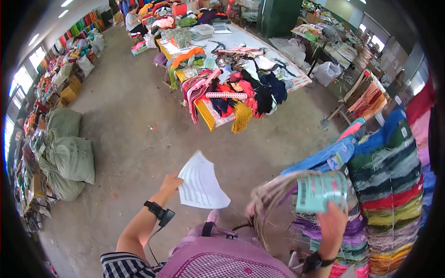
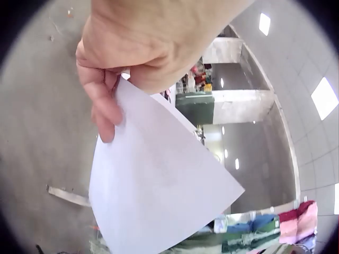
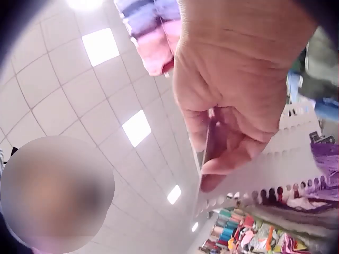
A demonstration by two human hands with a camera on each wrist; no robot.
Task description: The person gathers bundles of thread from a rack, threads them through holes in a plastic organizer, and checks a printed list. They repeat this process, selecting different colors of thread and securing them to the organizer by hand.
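Observation:
In the head view my left hand (image 1: 171, 183) pinches a white paper sheet (image 1: 202, 180) by its left edge, and rows of print cover the side facing up. The left wrist view shows the blank back of the sheet (image 2: 153, 174), with thumb and fingers of the left hand (image 2: 127, 58) at one corner. My right hand (image 1: 333, 221) grips a pale green card (image 1: 320, 192) with strands of greyish yarn (image 1: 273, 197) trailing from it to the left. From the right wrist, the card (image 3: 265, 177) shows a row of punched holes with coloured threads, held between thumb and fingers of the right hand (image 3: 233, 95).
Bundled yarn hanks (image 1: 389, 185) in many colours hang in stacks close on the right. Ahead stands a long table (image 1: 282, 55) heaped with yarn. Full green sacks (image 1: 72, 160) sit on the floor at left. A person (image 1: 133, 21) sits by the table's far end.

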